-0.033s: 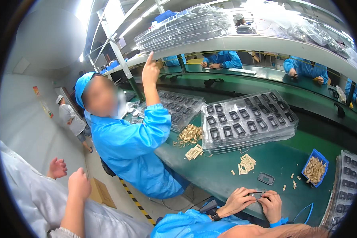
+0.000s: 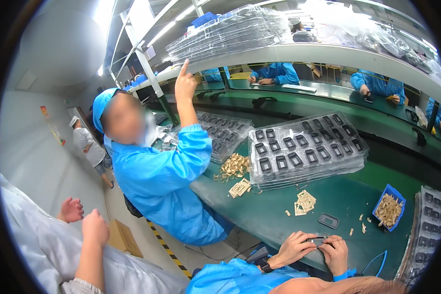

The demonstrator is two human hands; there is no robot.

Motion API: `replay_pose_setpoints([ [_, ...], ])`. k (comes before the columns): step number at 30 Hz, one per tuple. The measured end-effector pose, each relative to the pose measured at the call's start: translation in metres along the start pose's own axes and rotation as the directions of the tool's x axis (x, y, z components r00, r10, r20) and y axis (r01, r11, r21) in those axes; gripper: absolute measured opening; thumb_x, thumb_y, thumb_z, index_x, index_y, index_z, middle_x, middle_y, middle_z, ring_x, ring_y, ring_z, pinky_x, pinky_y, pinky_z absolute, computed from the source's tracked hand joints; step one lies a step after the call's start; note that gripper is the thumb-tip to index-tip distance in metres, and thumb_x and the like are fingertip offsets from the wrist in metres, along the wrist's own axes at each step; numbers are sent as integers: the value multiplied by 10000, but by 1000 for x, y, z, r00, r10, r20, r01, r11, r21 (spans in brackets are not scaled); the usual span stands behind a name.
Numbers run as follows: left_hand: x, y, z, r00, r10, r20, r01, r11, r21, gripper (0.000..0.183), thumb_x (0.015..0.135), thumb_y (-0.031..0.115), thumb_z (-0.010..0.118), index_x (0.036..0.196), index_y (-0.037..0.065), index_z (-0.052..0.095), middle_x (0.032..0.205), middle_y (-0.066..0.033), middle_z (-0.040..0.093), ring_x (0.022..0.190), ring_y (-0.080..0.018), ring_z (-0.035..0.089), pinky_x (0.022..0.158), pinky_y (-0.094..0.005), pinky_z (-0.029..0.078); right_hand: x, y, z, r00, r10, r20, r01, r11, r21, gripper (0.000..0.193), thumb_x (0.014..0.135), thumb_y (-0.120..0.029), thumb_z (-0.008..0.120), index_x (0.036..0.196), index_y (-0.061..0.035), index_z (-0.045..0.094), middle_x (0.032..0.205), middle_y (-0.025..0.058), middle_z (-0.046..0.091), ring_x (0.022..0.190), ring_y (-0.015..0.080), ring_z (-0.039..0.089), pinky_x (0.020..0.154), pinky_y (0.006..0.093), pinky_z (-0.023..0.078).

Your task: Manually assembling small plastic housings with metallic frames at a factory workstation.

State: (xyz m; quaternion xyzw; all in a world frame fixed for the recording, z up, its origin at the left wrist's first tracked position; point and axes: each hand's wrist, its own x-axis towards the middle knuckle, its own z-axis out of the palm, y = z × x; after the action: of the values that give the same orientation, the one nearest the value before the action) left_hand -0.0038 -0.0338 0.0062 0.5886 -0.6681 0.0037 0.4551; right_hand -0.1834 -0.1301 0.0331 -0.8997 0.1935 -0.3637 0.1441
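Box [image 2: 122,237] is sitting just right of right hand [image 2: 95,228], which is curling into an empty fist; left hand [image 2: 71,209] is hanging loosely spread, farther off.

Lighting: bright, even, cool white. Source: long ceiling tube lights [image 2: 132,27] at far left, blown out to pure white. Glare: sheen on the stacked clear plastic trays [image 2: 308,147] and on the wrapped stock along the far upper shelf [image 2: 328,51]. Shadows: soft and short on the green bench [image 2: 279,215]. Distortion: strong fisheye; shelf edges bow, black circular vignette fills the corners. Focus: centre fairly sharp, rim soft and smeared; one face blurred.
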Motion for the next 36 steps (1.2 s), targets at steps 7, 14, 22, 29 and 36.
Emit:
replay_pose_setpoints([
  [7,-4,5,-3,1000,-14,-11,14,1000,-8,144,799,196,802,891,109,733,1157,-5,686,903,-227,616,744,-350,473,-8,-2,3,1000,10,-22,-10,1000,16,145,697,-86,791,793,-58,686,896,65,652,976,294,638,779,408,495],
  [14,-1,-1,4,998,-17,-66,11,996,-87,231,728,165,864,771,68,659,1047,-90,704,858,-273,637,733,-377,495,-10,0,-6,997,-32,-67,24,993,-117,212,690,-123,817,820,-36,675,901,91,655,995,318,640,826,429,507],
  [22,0,-4,-6,988,-151,9,151,985,-82,287,661,146,903,833,41,698,1065,-136,693,931,-316,651,779,-401,525,3,4,-12,998,44,-34,-46,996,-70,208,764,-175,807,859,-50,670,977,83,663,1022,286,638,836,387,514],
  [29,-8,7,-23,986,-146,81,154,982,-109,179,728,70,840,869,46,731,1072,-102,688,914,-300,628,777,-391,504,3,1,-41,961,266,-80,-273,956,-104,132,778,-102,775,857,-46,686,932,63,640,914,265,624,777,378,500],
  [36,-9,8,-24,992,-112,62,116,991,-68,222,714,103,849,896,53,733,909,-66,637,831,-265,596,708,-384,463,36,10,-16,979,203,-4,-202,972,-116,118,816,-109,746,913,-61,700,944,53,636,948,253,611,799,370,485],
])
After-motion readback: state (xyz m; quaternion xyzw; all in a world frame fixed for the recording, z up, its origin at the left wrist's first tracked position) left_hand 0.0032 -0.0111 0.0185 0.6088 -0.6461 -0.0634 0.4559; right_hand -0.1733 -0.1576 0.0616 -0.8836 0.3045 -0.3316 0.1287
